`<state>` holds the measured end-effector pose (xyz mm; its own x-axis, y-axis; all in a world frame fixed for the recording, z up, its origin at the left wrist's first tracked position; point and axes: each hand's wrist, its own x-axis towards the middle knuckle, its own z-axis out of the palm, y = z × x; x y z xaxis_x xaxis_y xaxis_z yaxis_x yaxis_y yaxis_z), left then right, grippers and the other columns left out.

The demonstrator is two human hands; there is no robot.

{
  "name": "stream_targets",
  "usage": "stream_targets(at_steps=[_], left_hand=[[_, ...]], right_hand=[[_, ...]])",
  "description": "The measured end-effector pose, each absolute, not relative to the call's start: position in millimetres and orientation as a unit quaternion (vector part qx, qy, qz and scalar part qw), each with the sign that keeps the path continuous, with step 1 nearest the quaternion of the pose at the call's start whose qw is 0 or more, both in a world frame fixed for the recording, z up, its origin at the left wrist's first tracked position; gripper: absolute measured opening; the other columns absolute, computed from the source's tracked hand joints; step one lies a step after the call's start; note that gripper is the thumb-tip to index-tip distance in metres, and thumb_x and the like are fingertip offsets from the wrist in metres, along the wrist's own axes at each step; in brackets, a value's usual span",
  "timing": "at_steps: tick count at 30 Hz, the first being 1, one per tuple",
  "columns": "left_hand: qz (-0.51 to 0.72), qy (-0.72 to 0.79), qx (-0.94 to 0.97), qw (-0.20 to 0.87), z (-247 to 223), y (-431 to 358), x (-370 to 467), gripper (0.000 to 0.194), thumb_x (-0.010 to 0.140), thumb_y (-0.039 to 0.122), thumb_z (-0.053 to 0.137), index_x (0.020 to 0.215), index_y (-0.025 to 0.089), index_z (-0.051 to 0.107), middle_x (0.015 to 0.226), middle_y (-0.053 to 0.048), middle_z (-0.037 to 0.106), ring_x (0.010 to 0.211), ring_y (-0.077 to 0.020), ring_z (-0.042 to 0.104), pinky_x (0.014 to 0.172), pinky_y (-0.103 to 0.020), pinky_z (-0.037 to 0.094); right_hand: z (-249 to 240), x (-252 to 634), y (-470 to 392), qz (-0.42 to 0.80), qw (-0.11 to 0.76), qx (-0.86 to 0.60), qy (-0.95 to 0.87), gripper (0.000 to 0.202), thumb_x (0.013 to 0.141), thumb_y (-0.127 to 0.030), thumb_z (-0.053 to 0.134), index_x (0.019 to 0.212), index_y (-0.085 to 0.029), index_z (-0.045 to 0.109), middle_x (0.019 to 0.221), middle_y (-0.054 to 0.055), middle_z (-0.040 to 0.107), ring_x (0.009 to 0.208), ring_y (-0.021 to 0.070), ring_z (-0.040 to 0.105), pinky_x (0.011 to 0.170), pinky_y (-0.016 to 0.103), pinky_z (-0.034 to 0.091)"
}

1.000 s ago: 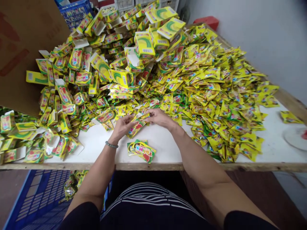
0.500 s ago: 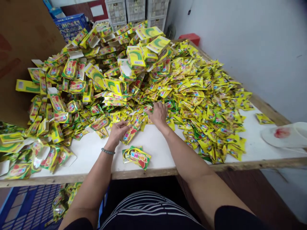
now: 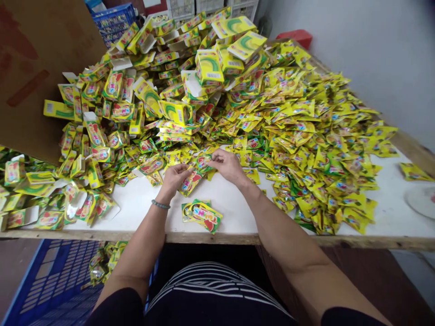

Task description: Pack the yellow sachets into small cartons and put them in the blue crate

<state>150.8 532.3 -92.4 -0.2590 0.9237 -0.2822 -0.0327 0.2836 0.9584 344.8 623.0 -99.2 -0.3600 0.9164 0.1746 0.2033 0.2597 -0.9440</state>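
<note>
My left hand, a beaded bracelet at its wrist, pinches the edge of a flat yellow-green candy box tilted over the table. To its right my right hand has thumb and fingertips closed together, close to a small green-and-yellow packet; whether the fingers grip it I cannot make out. Nearer to me, two flattened candy boxes overlap on the white tabletop. Beyond my right hand spreads a big heap of small yellow packets.
Many yellow boxes are piled at the back and left. A brown carton stands at the far left. Below the table edge is a blue crate beside wrapped packets. A white plate-like thing lies at the right.
My right hand has drawn back from the packet heap toward my left hand, its fingers closing together. My left hand keeps its hold on the box. The view has shifted slightly.
</note>
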Motion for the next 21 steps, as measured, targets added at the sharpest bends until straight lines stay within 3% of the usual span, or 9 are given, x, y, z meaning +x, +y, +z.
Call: stream_targets(at_steps=[6,13,16,21], left_hand=[[0.469,0.619,0.393,0.493,-87.2,528.2,151.4,0.044,0.057,0.046,0.089,0.083,0.013,0.074,0.062,-0.001,0.067,0.052,-0.0112,0.056,0.05,-0.023,0.041],[0.447,0.606,0.409,0.516,-82.3,526.8,155.6,0.05,0.053,0.038,0.093,0.092,0.013,0.075,0.069,-0.003,0.072,0.056,-0.0134,0.061,0.053,-0.025,0.047],[0.455,0.594,0.402,0.528,-81.9,527.4,156.4,0.052,0.051,0.036,0.094,0.093,0.013,0.075,0.075,-0.004,0.074,0.061,-0.0144,0.065,0.059,-0.025,0.051],[0.469,0.579,0.389,0.541,-84.1,527.0,155.7,0.049,0.053,0.038,0.093,0.091,0.012,0.075,0.075,-0.005,0.075,0.063,-0.015,0.067,0.062,-0.026,0.053]], right_hand=[[-95.6,349.6,615.9,0.427,0.33,-0.373,-0.754,0.027,0.072,-0.035,0.072,0.063,-0.02,0.05,0.062,-0.004,0.05,0.061,0.0115,0.044,0.059,0.025,0.034],[-93.9,356.7,618.7,0.494,0.298,-0.345,-0.74,0.03,0.073,-0.047,0.072,0.073,-0.02,0.058,0.063,-0.005,0.051,0.06,0.0114,0.043,0.059,0.025,0.033],[-89.8,355.4,617.1,0.45,0.292,-0.379,-0.754,0.03,0.073,-0.047,0.073,0.073,-0.019,0.061,0.061,-0.005,0.05,0.06,0.0111,0.041,0.058,0.025,0.029],[-82.9,347.4,607.0,0.379,0.286,-0.406,-0.781,0.026,0.074,-0.034,0.073,0.06,-0.018,0.058,0.054,-0.006,0.043,0.058,0.0102,0.038,0.057,0.026,0.025]])
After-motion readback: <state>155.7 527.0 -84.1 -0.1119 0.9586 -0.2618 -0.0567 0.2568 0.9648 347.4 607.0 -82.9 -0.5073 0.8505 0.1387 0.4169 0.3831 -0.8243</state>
